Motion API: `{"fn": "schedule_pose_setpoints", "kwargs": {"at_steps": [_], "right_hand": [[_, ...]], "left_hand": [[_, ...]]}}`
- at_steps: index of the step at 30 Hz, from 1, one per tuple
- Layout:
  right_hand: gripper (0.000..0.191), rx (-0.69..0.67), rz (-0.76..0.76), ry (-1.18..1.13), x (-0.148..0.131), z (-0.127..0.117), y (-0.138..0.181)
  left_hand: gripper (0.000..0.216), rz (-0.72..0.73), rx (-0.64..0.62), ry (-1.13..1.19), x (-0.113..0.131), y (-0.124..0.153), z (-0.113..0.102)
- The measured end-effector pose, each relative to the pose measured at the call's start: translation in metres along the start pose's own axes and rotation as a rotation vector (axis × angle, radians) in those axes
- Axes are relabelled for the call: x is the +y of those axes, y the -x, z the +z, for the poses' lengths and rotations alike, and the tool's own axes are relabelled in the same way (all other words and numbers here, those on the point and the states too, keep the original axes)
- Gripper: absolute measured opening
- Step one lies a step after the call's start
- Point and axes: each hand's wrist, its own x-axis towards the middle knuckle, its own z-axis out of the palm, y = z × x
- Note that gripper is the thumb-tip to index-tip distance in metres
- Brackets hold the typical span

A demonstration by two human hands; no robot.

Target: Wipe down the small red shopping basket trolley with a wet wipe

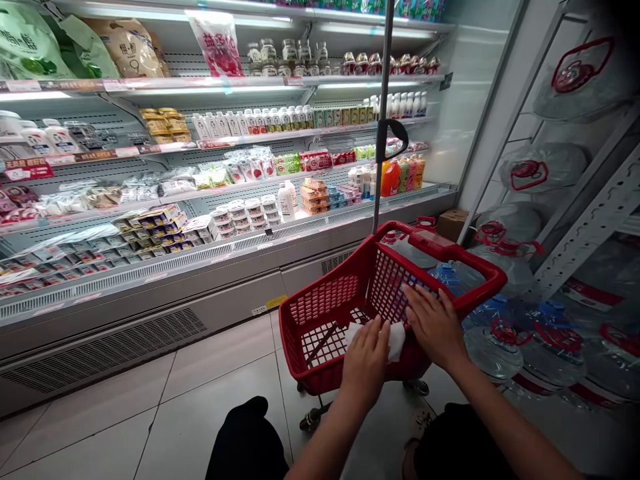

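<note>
A red plastic shopping cart (320,300) with a lattice basket stands in front of me. My left hand (367,350) presses a white cloth or tissue (397,341) onto the near rim of the basket, its fingers bent over the cloth. To the right, my right hand (433,323) rests on the rim near the handle end with its fingers stretched out, holding nothing. A dark thin strip (323,343) crosses the basket floor. The cart's red handle (435,245) is at the upper right, beyond my right hand.
A refrigerated display case (240,283) with yogurt, bottles and packs runs along the left and back. Large water jugs (500,350) with red handles crowd the right side, by a white rack (575,220). A dark upright pole (385,87) rises behind the cart.
</note>
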Motion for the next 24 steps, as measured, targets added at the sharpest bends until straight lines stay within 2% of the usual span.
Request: {"fn": "schedule_pose_setpoints", "kwargs": {"at_steps": [3,5,8,11,14,17,20,24], "right_hand": [[0.067,-0.012,-0.014,0.047,0.007,0.008,0.004],[0.066,-0.032,-0.039,0.049,0.010,0.010,0.005],[0.065,-0.081,-0.060,0.052,0.019,0.012,0.000],[0.063,-0.085,-0.060,0.058,0.030,0.019,-0.009],[0.061,-0.076,-0.075,0.050,0.040,0.033,-0.021],[0.062,-0.087,-0.095,0.047,0.047,0.051,-0.034],[0.066,-0.101,-0.103,0.059,0.049,0.069,-0.047],[0.073,-0.061,-0.039,0.050,0.034,0.091,-0.056]], "left_hand": [[0.052,0.019,-0.017,-0.047,0.014,-0.014,0.021],[0.055,0.004,-0.043,-0.073,0.011,-0.011,0.022],[0.063,-0.011,-0.103,-0.102,-0.012,0.015,0.006],[0.068,-0.064,-0.127,-0.118,-0.050,0.060,-0.020],[0.060,-0.064,-0.134,-0.117,-0.086,0.100,-0.044],[0.046,-0.014,-0.134,-0.120,-0.103,0.117,-0.054],[0.037,-0.056,-0.083,-0.156,-0.099,0.118,-0.047],[0.040,-0.134,0.021,-0.219,-0.075,0.117,-0.030]]}}
